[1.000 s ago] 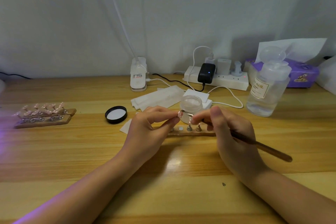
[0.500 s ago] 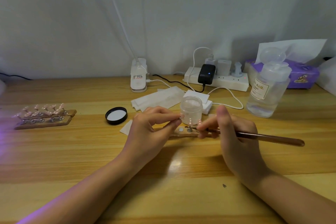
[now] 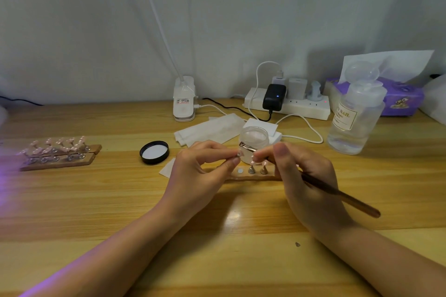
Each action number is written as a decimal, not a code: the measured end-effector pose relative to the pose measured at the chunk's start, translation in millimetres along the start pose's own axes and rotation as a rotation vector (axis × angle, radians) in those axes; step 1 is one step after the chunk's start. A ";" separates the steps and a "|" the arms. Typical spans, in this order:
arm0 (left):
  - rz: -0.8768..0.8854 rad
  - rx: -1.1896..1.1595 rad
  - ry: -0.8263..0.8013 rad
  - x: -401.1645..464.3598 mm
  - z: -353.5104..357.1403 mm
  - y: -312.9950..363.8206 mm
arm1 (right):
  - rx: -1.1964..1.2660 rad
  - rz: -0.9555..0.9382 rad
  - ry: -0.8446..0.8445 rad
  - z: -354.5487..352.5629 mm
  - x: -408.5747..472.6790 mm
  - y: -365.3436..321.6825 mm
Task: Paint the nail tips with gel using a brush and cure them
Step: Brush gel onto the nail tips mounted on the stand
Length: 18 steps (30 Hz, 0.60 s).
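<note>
My left hand point(image 3: 200, 171) pinches a small nail tip point(image 3: 239, 153) on its stand between thumb and forefinger, just above the wooden holder strip point(image 3: 251, 177). My right hand point(image 3: 306, 176) grips a brown-handled brush point(image 3: 337, 194); its metal ferrule and bristles point(image 3: 245, 146) touch the held nail tip. Two cone stands with nail tips point(image 3: 257, 169) remain on the strip, beside an empty round socket. Behind them stands the open clear gel jar point(image 3: 254, 141), its black lid point(image 3: 154, 152) lying to the left.
Two wooden strips with several pink nail tips point(image 3: 58, 153) lie at left, lit by purple light. White wipes point(image 3: 210, 129), a white clip lamp base point(image 3: 184, 99), a power strip with chargers point(image 3: 287, 103), a clear pump bottle point(image 3: 356, 113) and a purple tissue box point(image 3: 403, 99) stand behind.
The right hand swung the brush back up from a level pose; its tip went from near the strip to the nail tip held by my left hand.
</note>
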<state>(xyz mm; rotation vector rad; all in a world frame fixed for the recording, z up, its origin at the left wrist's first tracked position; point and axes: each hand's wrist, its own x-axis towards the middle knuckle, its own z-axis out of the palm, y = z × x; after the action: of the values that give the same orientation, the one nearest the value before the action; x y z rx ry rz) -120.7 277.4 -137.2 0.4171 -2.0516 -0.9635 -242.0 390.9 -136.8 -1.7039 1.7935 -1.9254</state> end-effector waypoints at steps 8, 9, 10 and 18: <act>0.025 0.024 0.006 0.7 0.0 -2.0 | 0.070 0.006 0.036 -0.1 -1.8 1.2; 0.028 0.026 0.009 0.8 0.1 -2.7 | 0.045 -0.010 0.011 0.0 -1.8 0.8; 0.031 0.028 0.011 0.9 0.2 -3.4 | 0.034 -0.012 -0.003 0.2 -2.0 1.3; 0.067 0.024 0.021 1.4 -0.1 -4.0 | 0.092 0.022 0.012 -0.2 -2.1 0.1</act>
<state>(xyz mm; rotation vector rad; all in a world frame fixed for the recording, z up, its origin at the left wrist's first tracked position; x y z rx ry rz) -121.7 274.0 -139.4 0.3666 -2.0469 -0.8918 -241.2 392.3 -138.3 -1.6400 1.6912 -1.9809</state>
